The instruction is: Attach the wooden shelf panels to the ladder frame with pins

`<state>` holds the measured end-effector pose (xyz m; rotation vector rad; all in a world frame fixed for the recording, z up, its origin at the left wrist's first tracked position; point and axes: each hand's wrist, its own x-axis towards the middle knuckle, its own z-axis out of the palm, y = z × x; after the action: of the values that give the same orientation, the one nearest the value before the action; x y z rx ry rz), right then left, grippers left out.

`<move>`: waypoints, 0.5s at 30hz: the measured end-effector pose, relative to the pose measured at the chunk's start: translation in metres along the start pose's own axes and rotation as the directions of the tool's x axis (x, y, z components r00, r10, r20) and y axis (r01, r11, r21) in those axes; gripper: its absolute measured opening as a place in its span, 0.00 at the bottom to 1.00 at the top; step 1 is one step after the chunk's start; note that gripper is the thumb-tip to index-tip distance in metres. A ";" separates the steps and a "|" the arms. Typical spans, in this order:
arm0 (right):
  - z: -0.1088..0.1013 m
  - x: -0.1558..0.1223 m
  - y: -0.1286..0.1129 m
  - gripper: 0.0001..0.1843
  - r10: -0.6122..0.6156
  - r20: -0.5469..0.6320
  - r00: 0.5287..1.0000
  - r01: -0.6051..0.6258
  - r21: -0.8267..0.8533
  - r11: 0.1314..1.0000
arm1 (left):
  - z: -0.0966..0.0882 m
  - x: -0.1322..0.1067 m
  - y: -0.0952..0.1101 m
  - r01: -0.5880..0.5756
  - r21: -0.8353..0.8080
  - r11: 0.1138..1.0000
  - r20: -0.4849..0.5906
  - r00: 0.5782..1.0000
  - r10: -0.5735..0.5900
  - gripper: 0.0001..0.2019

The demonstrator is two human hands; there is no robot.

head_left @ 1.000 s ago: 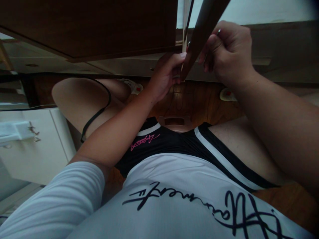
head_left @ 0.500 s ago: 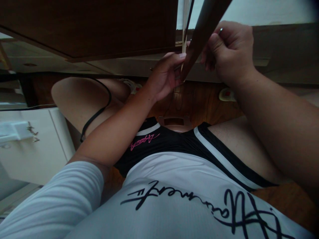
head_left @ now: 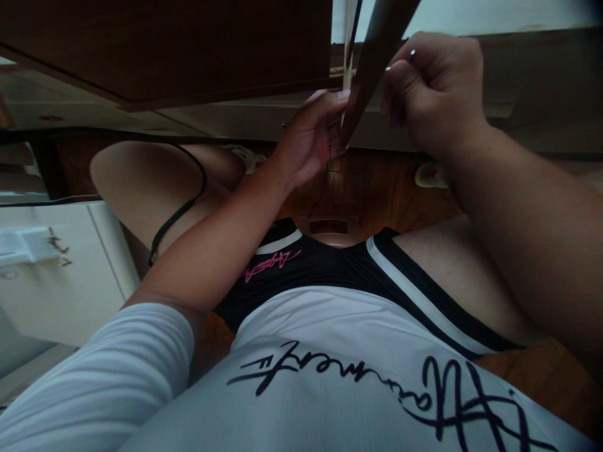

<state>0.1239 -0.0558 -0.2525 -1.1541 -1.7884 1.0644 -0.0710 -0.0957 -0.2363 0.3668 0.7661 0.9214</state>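
A dark wooden panel with a pale edge stands upright in front of me, seen nearly edge-on. My left hand grips its near lower end, the thumb lying on the pale edge and the fingers curled underneath. To the right of the panel, my right hand is closed in a pinch beside its face. Between thumb and forefinger shows a small shiny metal piece, its tip poking out above the knuckles. Most of that piece is hidden by the fingers, so its kind cannot be told.
Left of the panel hangs a large dark wooden board. A pale cabinet front runs behind my hands. Below lies a brown wooden floor, with a low plastic stool under me. A white cabinet with keys stands at the left.
The view has shifted slightly. Against the panel, my right hand sits a little farther to the right, and more of a glint shows at its fingertips. My left hand keeps its hold.
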 end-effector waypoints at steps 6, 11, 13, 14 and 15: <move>0.013 0.000 0.000 0.15 0.070 -0.028 0.997 -0.060 0.280 0.958 | 0.001 0.000 0.000 -0.021 0.042 0.999 -0.023 0.999 0.022 0.12; 0.018 -0.002 0.000 0.14 0.119 -0.042 0.992 -0.104 0.263 0.959 | 0.000 0.002 -0.001 -0.049 0.161 0.986 -0.091 0.994 0.065 0.13; 0.018 -0.001 -0.002 0.14 0.144 -0.013 0.989 -0.135 0.272 0.953 | 0.000 0.002 -0.001 -0.080 0.171 0.982 -0.048 0.995 0.090 0.13; 0.017 0.000 -0.003 0.15 0.171 0.014 0.985 -0.167 0.304 0.938 | 0.000 0.002 -0.001 -0.087 0.175 0.981 -0.033 0.995 0.094 0.13; 0.017 0.001 -0.005 0.15 0.209 0.043 0.977 -0.211 0.351 0.912 | 0.000 0.002 -0.001 -0.085 0.186 0.979 -0.030 0.995 0.093 0.12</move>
<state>0.1068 -0.0604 -0.2542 -1.1322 -1.4182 1.4492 -0.0696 -0.0949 -0.2377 0.5508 0.8789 0.9462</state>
